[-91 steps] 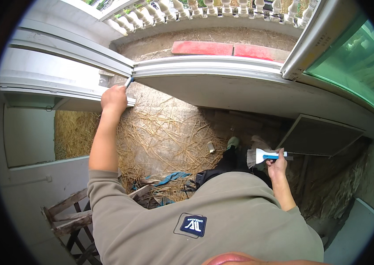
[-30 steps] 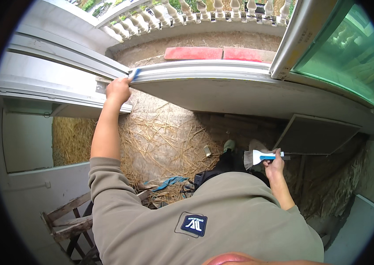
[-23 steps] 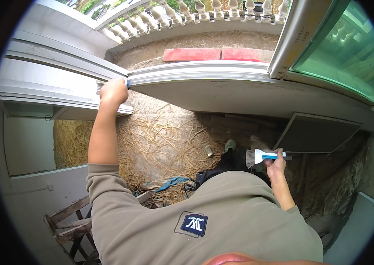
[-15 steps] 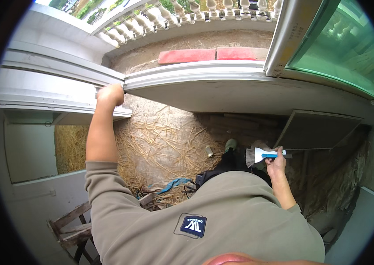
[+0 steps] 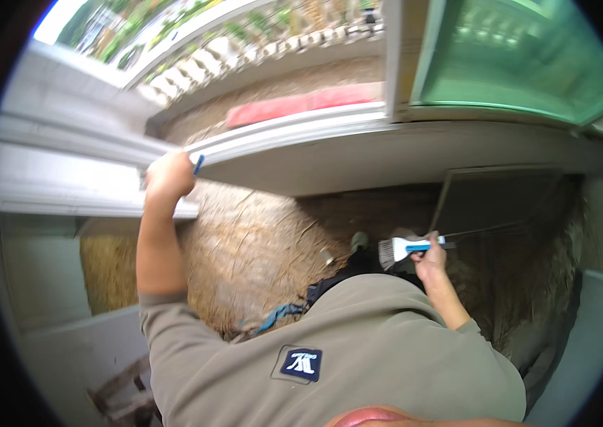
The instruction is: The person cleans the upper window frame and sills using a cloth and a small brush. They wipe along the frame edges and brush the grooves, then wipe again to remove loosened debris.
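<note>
Grip, right hand (image 5: 430, 262): fingers are closing around the blue handle of a white brush (image 5: 407, 248), its pale bristles pointing toward the person's left.
Grip, left hand (image 5: 168, 175): fist is curling tight around a small blue-tipped tool (image 5: 198, 164); only that tip is showing, so what kind of tool it is cannot be told.
Right arm pose: elbow is bending at the person's side, keeping the brush low, well below the window sill (image 5: 358, 153) and apart from it, probably just parked there.
Left arm pose: forearm is reaching up and stretching almost straight, bringing the fist to the left end of the sill, where it meets the white frame rail (image 5: 66, 135); the tool's tip is seemingly touching the sill's front edge.
Below the sill: a rough straw-flecked wall (image 5: 259, 242) is running down toward the person's feet.
Above the sill: a green-tinted pane (image 5: 515, 57) is standing open at the right.
Beyond the sill: a red slab (image 5: 301, 103) is lying outside, with a pale balustrade (image 5: 244, 53) farther off.
</note>
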`<act>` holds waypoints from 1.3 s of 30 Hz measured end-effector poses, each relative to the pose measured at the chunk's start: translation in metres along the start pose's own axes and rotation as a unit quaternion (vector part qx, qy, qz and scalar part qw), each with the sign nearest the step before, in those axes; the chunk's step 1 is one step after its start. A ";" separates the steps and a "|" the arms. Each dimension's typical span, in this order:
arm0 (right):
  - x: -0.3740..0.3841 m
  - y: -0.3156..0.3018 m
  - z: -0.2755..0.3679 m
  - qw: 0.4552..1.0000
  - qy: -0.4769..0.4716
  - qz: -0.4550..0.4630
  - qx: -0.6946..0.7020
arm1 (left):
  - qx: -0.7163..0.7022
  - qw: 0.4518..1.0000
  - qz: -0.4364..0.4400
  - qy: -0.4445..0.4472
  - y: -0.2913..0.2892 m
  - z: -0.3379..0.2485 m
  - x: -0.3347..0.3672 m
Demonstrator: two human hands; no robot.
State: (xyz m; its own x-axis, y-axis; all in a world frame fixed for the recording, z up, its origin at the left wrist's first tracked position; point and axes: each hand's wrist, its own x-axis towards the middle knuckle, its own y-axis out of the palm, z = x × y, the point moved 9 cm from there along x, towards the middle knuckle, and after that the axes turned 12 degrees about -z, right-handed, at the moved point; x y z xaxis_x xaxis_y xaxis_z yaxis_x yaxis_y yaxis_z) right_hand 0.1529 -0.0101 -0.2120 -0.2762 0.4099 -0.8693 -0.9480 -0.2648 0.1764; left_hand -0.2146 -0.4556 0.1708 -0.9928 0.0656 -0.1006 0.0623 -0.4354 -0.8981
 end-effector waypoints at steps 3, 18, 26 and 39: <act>-0.005 -0.004 0.003 0.999 -0.022 0.001 0.034 | -0.415 0.825 -0.365 0.119 -0.088 -0.042 -0.031; 0.023 -0.043 -0.025 0.989 -0.081 -0.042 0.114 | -0.685 0.601 -0.392 0.130 -0.109 -0.268 0.057; 0.023 -0.031 -0.023 0.994 -0.061 -0.034 0.082 | -0.744 0.557 -0.336 0.150 -0.078 -0.203 0.065; 0.008 -0.008 -0.014 0.998 -0.037 -0.022 0.045 | -0.226 0.761 -0.607 0.043 -0.044 -0.138 -0.027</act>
State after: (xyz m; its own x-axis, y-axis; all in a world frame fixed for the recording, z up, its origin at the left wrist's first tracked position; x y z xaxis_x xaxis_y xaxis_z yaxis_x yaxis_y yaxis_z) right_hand 0.1608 -0.0168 -0.2272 -0.2418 0.4840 -0.8410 -0.9689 -0.1673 0.1823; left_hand -0.1763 -0.3141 0.1543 -0.3376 0.2407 0.9100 -0.8466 0.3449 -0.4053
